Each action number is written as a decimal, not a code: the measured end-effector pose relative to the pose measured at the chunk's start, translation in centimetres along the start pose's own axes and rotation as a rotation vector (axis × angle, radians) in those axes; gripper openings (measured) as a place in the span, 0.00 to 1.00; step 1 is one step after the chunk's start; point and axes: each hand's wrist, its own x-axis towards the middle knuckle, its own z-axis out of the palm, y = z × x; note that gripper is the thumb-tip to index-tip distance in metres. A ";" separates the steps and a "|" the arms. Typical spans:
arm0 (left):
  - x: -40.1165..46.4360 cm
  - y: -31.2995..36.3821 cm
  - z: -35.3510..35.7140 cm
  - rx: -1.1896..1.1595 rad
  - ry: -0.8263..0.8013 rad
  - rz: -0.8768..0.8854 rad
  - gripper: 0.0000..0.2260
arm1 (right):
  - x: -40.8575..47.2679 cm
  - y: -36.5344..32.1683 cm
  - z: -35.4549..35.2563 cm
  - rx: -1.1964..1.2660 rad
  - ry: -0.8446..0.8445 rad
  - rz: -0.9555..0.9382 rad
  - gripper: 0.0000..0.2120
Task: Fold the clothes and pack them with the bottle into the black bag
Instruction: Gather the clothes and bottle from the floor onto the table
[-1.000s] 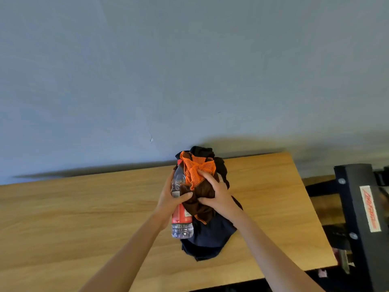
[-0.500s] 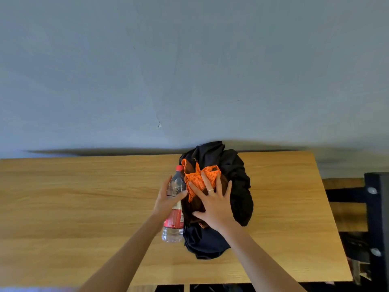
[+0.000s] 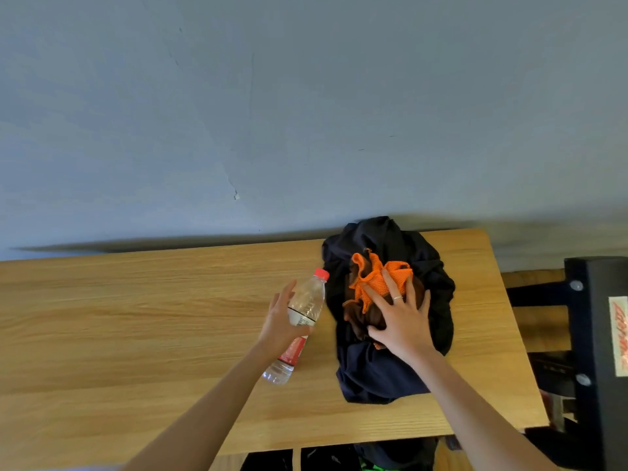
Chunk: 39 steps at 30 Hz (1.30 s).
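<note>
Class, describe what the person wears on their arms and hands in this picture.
Both forearms are bare: no sleeves, gloves, watch or bracelet show. The right hand wears a thin, pale ring on one finger. The left hand shows no jewellery.

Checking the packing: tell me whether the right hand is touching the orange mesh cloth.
Touching. The head view shows the right hand lying flat on the bundle, its spread fingers resting directly on the orange mesh cloth, with no gap.
</note>
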 end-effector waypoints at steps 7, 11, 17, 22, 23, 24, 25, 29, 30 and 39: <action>1.1 1.1 3.0 0.162 -0.025 0.009 0.38 | -1.4 6.7 -2.1 -0.030 -0.029 0.148 0.41; 1.3 1.9 2.9 0.142 -0.019 0.020 0.36 | -1.2 4.3 -3.1 0.066 0.125 0.079 0.45; 1.3 5.0 1.6 -0.019 0.033 0.158 0.34 | 1.1 -0.8 -6.0 0.267 0.397 -0.071 0.33; 2.8 9.0 0.3 -0.123 0.085 0.268 0.31 | 3.8 -3.9 -10.0 1.075 0.170 -0.063 0.30; 3.3 9.7 0.2 -0.133 0.097 0.298 0.31 | 4.2 -4.2 -10.6 1.150 0.132 -0.084 0.28; 3.9 10.2 0.2 -0.136 0.106 0.326 0.31 | 4.6 -4.4 -11.0 1.144 0.136 -0.106 0.25; 4.4 10.6 0.2 -0.133 0.110 0.346 0.31 | 5.0 -4.5 -11.3 1.124 0.157 -0.118 0.23; 6.2 12.2 1.0 -0.110 0.091 0.384 0.30 | 6.1 -3.7 -12.2 1.061 0.296 -0.077 0.21; 6.7 12.5 1.4 -0.111 0.091 0.394 0.30 | 6.3 -3.3 -12.3 1.060 0.318 -0.073 0.20; 10.7 14.9 4.6 -0.051 0.116 0.501 0.31 | 7.9 0.4 -12.6 1.111 0.426 -0.007 0.18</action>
